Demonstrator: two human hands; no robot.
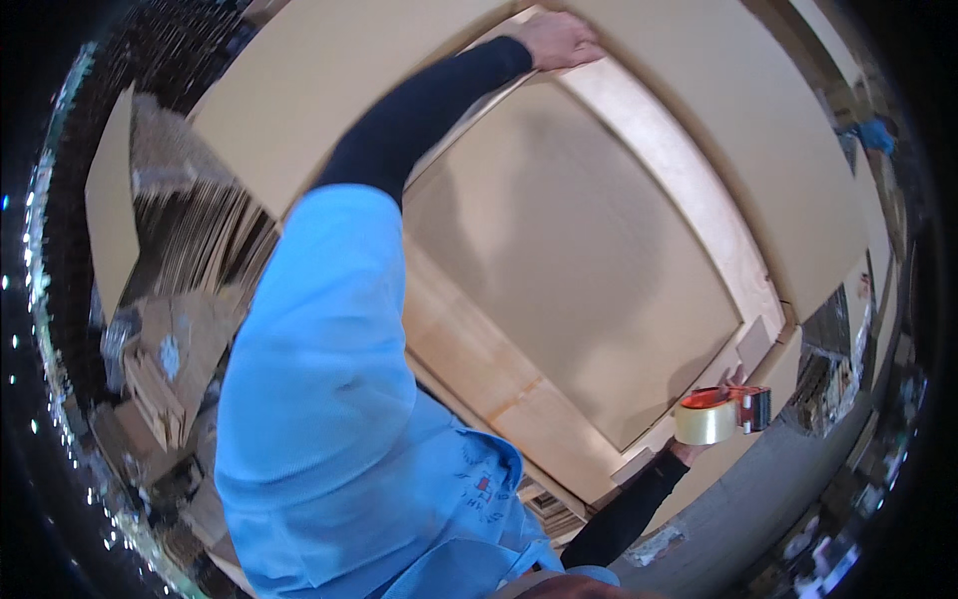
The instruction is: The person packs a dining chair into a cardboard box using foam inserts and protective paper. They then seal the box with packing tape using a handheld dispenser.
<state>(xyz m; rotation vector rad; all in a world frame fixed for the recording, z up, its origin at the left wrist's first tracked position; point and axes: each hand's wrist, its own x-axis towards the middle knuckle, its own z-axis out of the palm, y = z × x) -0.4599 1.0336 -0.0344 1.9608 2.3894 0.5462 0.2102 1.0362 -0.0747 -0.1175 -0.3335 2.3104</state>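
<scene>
A large open cardboard box point(329, 80) lies before me. Inside it, pale wood boards point(689, 170) run around a flat brown sheet point(589, 270). My left hand point(561, 42) is at the far end, its fingers curled over the edge of the far board. At the lower right, my right hand point(689, 452) holds a tape dispenser point(755, 409) with a wide roll of clear yellowish tape point(705, 423) on a red core. The roll hides most of this hand; fingertips show behind it, near the box's right corner.
Box flaps point(768, 130) spread outward on the far and right sides. Stacked flat cardboard point(205, 235) stands at the left, with loose cardboard pieces point(155, 399) below it. Grey floor point(738, 509) shows at the lower right. A blue object point(878, 135) is at the far right.
</scene>
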